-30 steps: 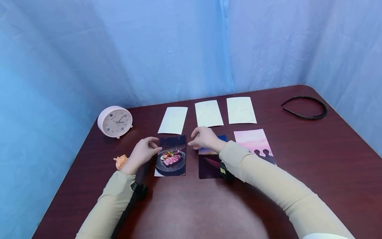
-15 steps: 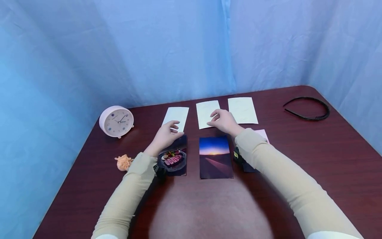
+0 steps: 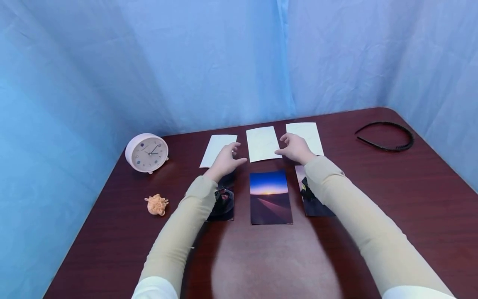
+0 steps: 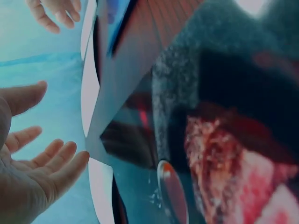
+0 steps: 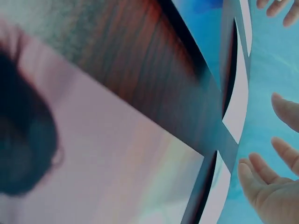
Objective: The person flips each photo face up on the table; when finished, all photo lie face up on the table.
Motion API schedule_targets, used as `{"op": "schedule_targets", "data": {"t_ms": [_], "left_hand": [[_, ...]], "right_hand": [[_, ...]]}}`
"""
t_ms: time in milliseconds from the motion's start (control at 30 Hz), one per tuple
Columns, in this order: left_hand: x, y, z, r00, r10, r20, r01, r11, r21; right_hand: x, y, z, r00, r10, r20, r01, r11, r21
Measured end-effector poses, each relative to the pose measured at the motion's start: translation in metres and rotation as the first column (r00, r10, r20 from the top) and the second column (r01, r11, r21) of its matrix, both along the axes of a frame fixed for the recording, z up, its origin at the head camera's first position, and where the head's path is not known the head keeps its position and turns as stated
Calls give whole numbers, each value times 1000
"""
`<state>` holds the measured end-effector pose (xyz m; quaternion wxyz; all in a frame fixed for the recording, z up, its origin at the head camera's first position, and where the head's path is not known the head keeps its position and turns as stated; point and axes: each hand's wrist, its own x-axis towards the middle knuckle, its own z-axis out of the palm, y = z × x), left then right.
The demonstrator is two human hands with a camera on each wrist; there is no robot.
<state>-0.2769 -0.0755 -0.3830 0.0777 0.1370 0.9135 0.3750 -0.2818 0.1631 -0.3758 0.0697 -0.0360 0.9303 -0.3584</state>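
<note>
My left hand, empty, is held with fingers spread and thumb apart, overlapping the lower part of the left white card. Its forearm covers much of a photo print of sliced meat on a plate. My right hand, likewise empty with its fingers loosely bent, hovers between the middle white card and the right white card. Below it lies a pink-sky photo print, partly hidden by the sleeve. A sunset photo print lies uncovered between the two arms.
A round white clock stands at the table's back left, with a small orange yarn-like bundle in front of it. At the far right lies a black headband. Blue curtains hang behind the dark red table.
Both hands have moved right and away from the body, from over the photo prints to the white cards. The sunset print is now uncovered. Cards and prints keep their places.
</note>
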Motion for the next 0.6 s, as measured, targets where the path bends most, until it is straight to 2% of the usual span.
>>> {"op": "schedule_targets", "data": {"t_ms": [167,367,500,600], "left_hand": [[-5,11,-1,998,-57,41,61,995,-79],[-11,24,-5,989,-131,65,141,973,-181],[-11,29,-6,982,-156,102,178,947,-266],[-10,32,-5,976,-169,138,207,920,-334]], "right_hand": [[-1,-1,-3,999,50,14,-50,999,-10],[-2,-3,-8,997,76,20,-76,997,11],[-2,-7,-11,995,93,30,-93,995,23],[-2,-10,-13,994,108,34,-110,993,48]]}}
